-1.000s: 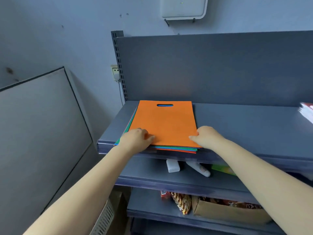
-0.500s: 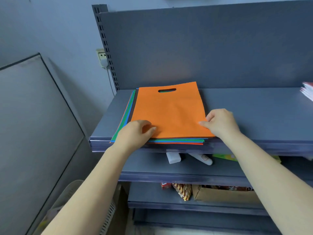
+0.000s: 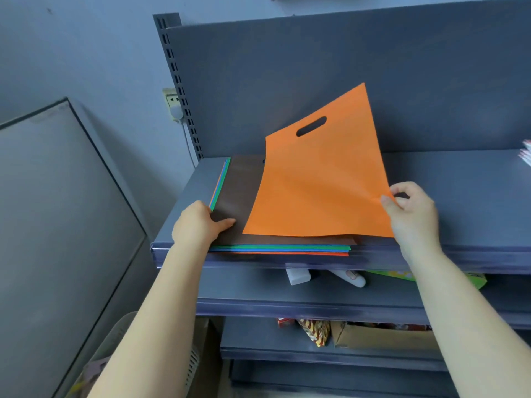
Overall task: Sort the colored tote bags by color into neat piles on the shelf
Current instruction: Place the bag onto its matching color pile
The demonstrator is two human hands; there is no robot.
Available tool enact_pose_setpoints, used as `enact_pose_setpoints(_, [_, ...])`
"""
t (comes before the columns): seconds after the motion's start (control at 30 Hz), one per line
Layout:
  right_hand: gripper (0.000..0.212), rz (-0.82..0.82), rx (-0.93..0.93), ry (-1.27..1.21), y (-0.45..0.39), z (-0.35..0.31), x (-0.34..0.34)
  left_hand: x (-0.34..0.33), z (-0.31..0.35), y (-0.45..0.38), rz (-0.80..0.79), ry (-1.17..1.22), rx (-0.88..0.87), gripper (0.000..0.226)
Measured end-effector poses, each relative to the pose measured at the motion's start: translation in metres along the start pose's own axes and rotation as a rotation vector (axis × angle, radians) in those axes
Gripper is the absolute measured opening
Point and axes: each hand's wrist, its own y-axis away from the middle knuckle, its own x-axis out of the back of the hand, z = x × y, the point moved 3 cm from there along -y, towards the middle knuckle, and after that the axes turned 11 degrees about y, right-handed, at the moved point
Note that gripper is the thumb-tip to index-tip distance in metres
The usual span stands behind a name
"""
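An orange tote bag (image 3: pixel 319 182) with a slot handle is lifted and tilted above the stack. My right hand (image 3: pixel 411 208) pinches its right edge. Under it lies a dark brown bag (image 3: pixel 235 196), the top of a flat stack of bags (image 3: pixel 281 249) with green, blue and red-orange edges showing. The stack sits at the left of the top grey shelf (image 3: pixel 459 182). My left hand (image 3: pixel 198 222) rests on the stack's front left corner, thumb lying on the brown bag.
A red and white stack (image 3: pixel 526 156) peeks in at the shelf's right edge. Lower shelves hold white bottles (image 3: pixel 298 275), a green pack (image 3: pixel 402 275) and a cardboard box (image 3: pixel 382 337). A grey panel (image 3: pixel 57 225) and a white basket (image 3: pixel 115 354) stand to the left.
My right hand has raised the orange bag off the stack and swung it to the right, uncovering the brown bag. My left hand stays on the stack's front left corner.
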Motion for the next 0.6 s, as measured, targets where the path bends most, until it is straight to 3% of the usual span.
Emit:
enact_pose_setpoints(0.23, [0.017, -0.082, -0.08, -0.205, 0.008, -0.01, -0.003, 0.016, -0.003, 0.012, 0.147, 0.107, -0.111, 0.017])
enact_pose_setpoints(0.37, [0.02, -0.157, -0.145, -0.352, 0.021, -0.016, -0.004, 0.038, -0.003, 0.04, 0.306, 0.308, -0.208, 0.014])
enact_pose_setpoints(0.6, [0.015, -0.34, -0.175, -0.569, 0.053, -0.022, -0.004, 0.062, -0.038, 0.125, 0.614, 0.669, -0.096, 0.008])
